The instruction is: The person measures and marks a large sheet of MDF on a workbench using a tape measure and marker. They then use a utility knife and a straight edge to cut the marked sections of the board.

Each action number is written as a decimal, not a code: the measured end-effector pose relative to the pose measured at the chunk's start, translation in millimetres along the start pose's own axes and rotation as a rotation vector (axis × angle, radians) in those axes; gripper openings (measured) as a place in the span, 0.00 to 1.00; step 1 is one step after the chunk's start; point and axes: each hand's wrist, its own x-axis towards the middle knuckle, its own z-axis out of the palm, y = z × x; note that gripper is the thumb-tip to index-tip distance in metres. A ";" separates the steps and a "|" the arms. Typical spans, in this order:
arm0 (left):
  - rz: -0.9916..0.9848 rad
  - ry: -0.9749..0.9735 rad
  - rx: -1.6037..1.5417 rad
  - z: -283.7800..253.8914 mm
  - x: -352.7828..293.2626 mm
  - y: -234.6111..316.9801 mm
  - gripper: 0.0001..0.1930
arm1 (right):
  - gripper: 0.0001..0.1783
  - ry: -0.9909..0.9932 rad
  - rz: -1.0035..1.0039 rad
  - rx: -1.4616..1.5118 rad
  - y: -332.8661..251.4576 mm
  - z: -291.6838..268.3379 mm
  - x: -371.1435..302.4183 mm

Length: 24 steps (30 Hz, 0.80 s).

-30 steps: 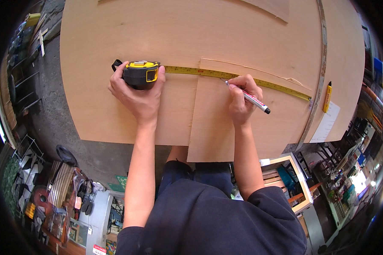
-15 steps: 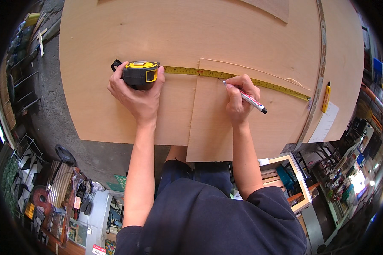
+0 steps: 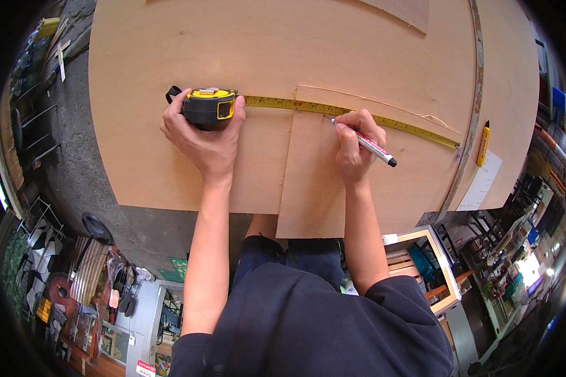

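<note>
My left hand is wrapped round a black and yellow tape measure. Its yellow blade runs out to the right across a smaller plywood piece, and the blade's end lies near a long metal strip. Between the fingers of my right hand is a white marker pen with a dark rear end. The pen's tip points at the smaller piece, just below the blade; whether it touches the wood I cannot tell. The smaller piece lies on a large plywood sheet and overhangs its near edge.
Right of the metal strip lie a yellow cutter-like tool and a white sheet of paper with writing. Another plywood offcut sits at the far side. A wooden frame stands on the lower right, and assorted goods crowd the lower left.
Almost nothing differs. The whole view has shifted very slightly, and both hands keep their hold on the tape measure and the marker pen.
</note>
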 end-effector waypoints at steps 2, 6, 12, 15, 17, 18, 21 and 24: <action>-0.001 -0.018 0.000 -1.0 0.4 1.7 0.38 | 0.04 0.018 -0.002 -0.006 -1.5 1.3 0.8; 0.007 -0.048 0.009 -4.4 1.2 5.4 0.38 | 0.02 0.001 0.055 0.081 3.3 -7.9 -3.1; 0.011 0.007 -0.008 1.4 0.2 1.0 0.37 | 0.06 0.147 0.150 0.382 -14.1 -27.8 -26.1; -0.007 0.013 -0.018 -0.1 -1.0 1.8 0.37 | 0.17 -0.324 -0.220 -0.384 -4.2 -86.4 -100.2; -0.008 0.011 -0.003 -1.4 -0.5 2.0 0.37 | 0.26 -0.532 -0.345 -0.681 -15.8 -109.9 -141.0; -0.010 0.011 0.015 -3.1 -0.5 2.3 0.37 | 0.29 -0.581 -0.319 -0.734 -16.9 -118.7 -165.9; -0.052 0.039 -0.147 1.7 -1.9 7.2 0.36 | 0.36 -0.534 -0.232 -0.778 -4.9 -131.8 -205.1; -0.021 0.060 -0.144 -2.2 -5.6 -1.4 0.35 | 0.39 -0.569 -0.194 -0.747 -8.9 -142.5 -202.4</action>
